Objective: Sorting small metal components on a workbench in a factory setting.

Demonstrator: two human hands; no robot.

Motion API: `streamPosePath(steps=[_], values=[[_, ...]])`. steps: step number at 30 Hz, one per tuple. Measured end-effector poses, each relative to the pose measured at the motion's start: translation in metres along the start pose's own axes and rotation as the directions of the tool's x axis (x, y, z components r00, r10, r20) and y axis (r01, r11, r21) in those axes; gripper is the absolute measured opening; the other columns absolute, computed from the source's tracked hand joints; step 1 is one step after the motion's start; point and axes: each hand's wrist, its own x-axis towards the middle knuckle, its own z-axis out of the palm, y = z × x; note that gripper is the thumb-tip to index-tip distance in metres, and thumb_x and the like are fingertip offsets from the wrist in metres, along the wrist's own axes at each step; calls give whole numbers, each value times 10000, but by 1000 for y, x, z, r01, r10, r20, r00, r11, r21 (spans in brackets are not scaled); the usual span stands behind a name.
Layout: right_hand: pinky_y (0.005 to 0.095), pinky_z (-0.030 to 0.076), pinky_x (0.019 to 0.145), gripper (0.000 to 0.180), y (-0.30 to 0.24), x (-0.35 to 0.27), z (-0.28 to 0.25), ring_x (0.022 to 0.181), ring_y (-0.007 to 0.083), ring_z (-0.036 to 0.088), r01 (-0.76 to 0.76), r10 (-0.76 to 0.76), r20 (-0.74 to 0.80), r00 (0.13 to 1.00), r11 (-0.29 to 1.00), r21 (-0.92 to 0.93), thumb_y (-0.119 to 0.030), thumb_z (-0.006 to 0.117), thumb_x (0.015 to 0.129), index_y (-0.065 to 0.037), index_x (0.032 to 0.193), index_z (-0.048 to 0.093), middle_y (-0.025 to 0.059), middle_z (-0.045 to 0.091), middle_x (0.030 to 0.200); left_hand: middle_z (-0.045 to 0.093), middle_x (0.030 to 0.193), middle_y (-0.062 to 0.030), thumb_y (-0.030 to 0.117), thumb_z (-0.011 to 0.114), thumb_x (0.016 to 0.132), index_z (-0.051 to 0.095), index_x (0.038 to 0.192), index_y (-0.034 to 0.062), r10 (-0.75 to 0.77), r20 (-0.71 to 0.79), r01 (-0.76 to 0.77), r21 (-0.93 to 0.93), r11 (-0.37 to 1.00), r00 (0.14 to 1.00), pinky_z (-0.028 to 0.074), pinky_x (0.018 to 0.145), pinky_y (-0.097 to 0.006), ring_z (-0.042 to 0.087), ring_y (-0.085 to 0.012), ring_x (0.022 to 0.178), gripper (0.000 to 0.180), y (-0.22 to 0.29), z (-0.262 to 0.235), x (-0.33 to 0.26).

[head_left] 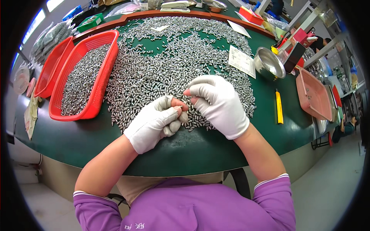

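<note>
a handful of small silver metal pieces point(184, 116) is being held in the left hand point(154, 124), which is gloved in white and curled almost closed around them at the near edge of the pile. the right hand point(217, 104), also gloved in white with a bare fingertip showing, is being kept half curled just beside it, fingertips pinched toward the left hand's thumb; whether a piece is being pinched there cannot be told. a wide pile of the same silver pieces point(162, 73) is being borne by the green table point(192, 150). a red basket point(83, 77) filled with pieces is being kept left of the pile, and a steel bowl point(268, 63) to the right.
</note>
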Motion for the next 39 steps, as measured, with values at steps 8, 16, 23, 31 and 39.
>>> streamPosePath(steps=[8, 16, 23, 31, 39], values=[[367, 466, 790, 106, 14, -6, -2, 864, 278, 588, -147, 227, 237, 945, 939, -311, -128, 677, 702, -51, 744, 618, 87, 618, 884, 585, 853, -21, 191, 544, 934, 531, 1032, 65, -19, 21, 20, -45, 999, 1000, 385, 547, -165, 468, -45, 615, 160, 1, 0, 0], [358, 476, 764, 91, 11, -5, 1, 824, 266, 595, -134, 172, 150, 974, 962, -238, -116, 676, 712, -53, 761, 631, 76, 620, 857, 591, 856, -33, 228, 555, 933, 529, 1025, 67, -47, -6, 46, -80, 996, 999, 387, 557, -172, 469, -53, 612, 188, 1, 1, 0], [364, 496, 680, 155, -13, 7, -3, 757, 277, 603, 101, -102, 10, 995, 992, 81, -59, 721, 652, -48, 789, 648, 92, 625, 822, 569, 843, -21, 215, 502, 952, 516, 1029, 49, -8, 29, 7, 16, 1000, 1000, 390, 545, -162, 472, -51, 626, 183, 1, 2, -1], [356, 495, 677, 142, -13, 1, 2, 751, 272, 599, 36, -36, -2, 999, 994, 100, -53, 713, 656, -64, 781, 648, 87, 624, 817, 575, 831, -11, 201, 530, 936, 514, 1048, 51, 40, -21, -36, 153, 988, 999, 375, 525, -159, 464, -37, 611, 188, 3, 6, -3], [323, 500, 732, 234, -5, 0, 6, 819, 249, 613, -85, 97, -135, 986, 992, 90, -30, 703, 714, -49, 946, 676, 96, 638, 883, 532, 773, 24, 182, 510, 940, 517, 967, 108, 382, -259, -389, 24, 921, 887, 304, 450, -172, 402, -33, 552, 79, 24, -20, 4]])
